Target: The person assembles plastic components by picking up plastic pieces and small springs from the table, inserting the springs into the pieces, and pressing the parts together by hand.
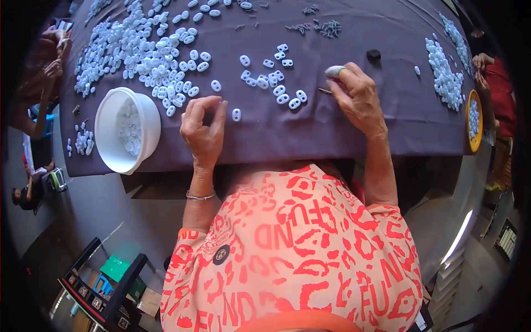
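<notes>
My left hand [202, 130] is raised over the table's near edge, thumb and forefinger pinched together; what sits between the tips, if anything, is too small to make out. Just right of it lies a white oval plastic piece [237, 115] with two holes. My right hand [358, 99] is closed, with a thin brownish pointed stick [325, 90] jutting from its fingers to the left. One of its fingertips wears a pale wrapping [334, 71]. Between my hands lies a loose group of similar white pieces [279, 89], some on their sides.
A big heap of white pieces [133, 50] covers the left of the dark tablecloth [321, 133]. A white tub [155, 127] stands near it. Small grey screws [329, 29] and a dark lump [373, 55] lie farther back. At right are another pile [444, 74], an orange bowl [470, 141] and people.
</notes>
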The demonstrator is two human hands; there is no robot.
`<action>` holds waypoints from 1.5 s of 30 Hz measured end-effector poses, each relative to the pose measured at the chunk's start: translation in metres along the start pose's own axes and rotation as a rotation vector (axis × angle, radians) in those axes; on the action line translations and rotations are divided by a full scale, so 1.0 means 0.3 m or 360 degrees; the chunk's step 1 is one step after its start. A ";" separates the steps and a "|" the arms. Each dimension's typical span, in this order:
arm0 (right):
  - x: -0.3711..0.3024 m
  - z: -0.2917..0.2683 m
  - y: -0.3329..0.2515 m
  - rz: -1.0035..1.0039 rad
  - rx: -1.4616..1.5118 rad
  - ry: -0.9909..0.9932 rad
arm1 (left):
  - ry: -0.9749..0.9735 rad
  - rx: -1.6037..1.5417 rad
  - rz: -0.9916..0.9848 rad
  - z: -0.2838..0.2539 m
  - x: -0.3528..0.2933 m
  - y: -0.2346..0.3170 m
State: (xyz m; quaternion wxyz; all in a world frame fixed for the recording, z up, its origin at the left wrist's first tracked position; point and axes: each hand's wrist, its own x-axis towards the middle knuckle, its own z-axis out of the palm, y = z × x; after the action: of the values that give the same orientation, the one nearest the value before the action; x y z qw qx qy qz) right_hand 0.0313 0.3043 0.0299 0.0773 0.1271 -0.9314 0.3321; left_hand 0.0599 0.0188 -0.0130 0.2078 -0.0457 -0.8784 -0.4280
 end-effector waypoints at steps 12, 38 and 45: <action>0.258 0.146 0.009 -0.0170 -0.0005 -0.0080 | 0.0002 0.0010 -0.0037 -0.005 0.018 0.022; 0.214 0.157 -0.026 -0.0270 -0.0009 -0.0228 | 0.0019 0.0062 0.0045 0.000 0.012 0.011; 0.147 0.216 -0.106 -0.0362 0.0031 -0.0151 | 0.0015 0.0077 0.0095 0.005 0.008 0.005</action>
State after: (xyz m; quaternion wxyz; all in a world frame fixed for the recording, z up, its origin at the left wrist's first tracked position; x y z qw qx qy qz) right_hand -0.0054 0.2309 0.0094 0.0690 0.2482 -0.9104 0.3238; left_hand 0.0576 0.0205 -0.0117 0.2256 -0.0648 -0.8858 -0.4003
